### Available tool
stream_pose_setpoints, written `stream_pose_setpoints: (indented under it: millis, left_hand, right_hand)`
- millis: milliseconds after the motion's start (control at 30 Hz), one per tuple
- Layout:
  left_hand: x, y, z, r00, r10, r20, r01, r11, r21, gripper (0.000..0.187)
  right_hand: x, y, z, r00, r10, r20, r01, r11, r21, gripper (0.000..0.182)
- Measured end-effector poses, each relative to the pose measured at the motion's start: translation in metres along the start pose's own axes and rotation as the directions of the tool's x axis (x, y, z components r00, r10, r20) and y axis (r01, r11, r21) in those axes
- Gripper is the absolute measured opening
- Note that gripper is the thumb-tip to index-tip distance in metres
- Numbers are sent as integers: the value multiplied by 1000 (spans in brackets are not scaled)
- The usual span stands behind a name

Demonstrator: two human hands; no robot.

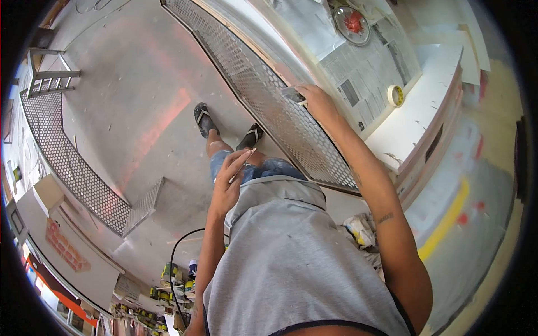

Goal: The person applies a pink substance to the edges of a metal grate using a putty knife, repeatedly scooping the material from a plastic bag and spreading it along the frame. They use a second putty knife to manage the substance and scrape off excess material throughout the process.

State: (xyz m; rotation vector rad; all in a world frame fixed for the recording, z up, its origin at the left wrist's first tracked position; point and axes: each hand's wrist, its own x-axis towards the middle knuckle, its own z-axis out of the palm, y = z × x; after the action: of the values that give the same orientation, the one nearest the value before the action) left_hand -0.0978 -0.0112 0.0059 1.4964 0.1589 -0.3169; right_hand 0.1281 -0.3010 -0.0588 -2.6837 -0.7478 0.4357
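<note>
Head view: an apparent pad (292,95) is gripped by right fingers (306,89), best kept flat against the mesh panel (246,66); a thin strip (248,157) is pinched by left fingers (229,164).

Tape roll (395,96), newspaper (367,73), metal stool (53,73)

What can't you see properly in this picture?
In the head view:
Flat grey pad: partly covered by the right hand, so its full shape is hidden.
Thin pale piece: mostly hidden by the left hand.
Printed grey newspaper sheets: words too small to read.
Small yellow-and-dark cans: labels too small and blurred.
</note>
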Motion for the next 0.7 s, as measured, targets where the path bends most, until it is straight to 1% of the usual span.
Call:
stream_pose_setpoints:
  millis: [67,100,167,233,300,333,400,633,700]
  left_hand:
    - [3,0,3,1000,17,22,-17,999,31,56]
    - [5,1,5,999,11,30,-11,1000,16,56]
    - [7,2,8,999,6,49,-6,1000,3,56]
    - [9,1,12,1000,8,29,-8,1000,-17,60]
    - [11,0,13,999,14,48,-14,1000,-7,59]
    - [11,0,13,998,18,56,-18,1000,2,59]
    - [14,-3,13,997,20,72,-21,1000,13,59]
    - [21,8,21,991,-3,133,3,1000,-1,58]
    - [24,8,23,988,-1,152,0,1000,8,58]
  right_hand:
    - [-14,4,2,1000,-2,-9,2,1000,-18,40]
    - [-21,4,1,1000,-11,-15,11,999,-35,40]
    - [-34,2,-3,1000,19,-3,-19,999,-40,41]
    - [-48,0,-8,999,49,8,-48,998,-45,42]
    - [-62,0,-12,999,48,4,-47,997,-65,44]
    - [-69,1,-11,998,57,0,-56,996,-63,44]
    - [-82,3,-11,997,72,-11,-73,996,-44,51]
    - [-129,4,-24,991,130,26,-130,991,-18,57]
    - [-142,4,-28,992,123,37,-122,992,-23,57]
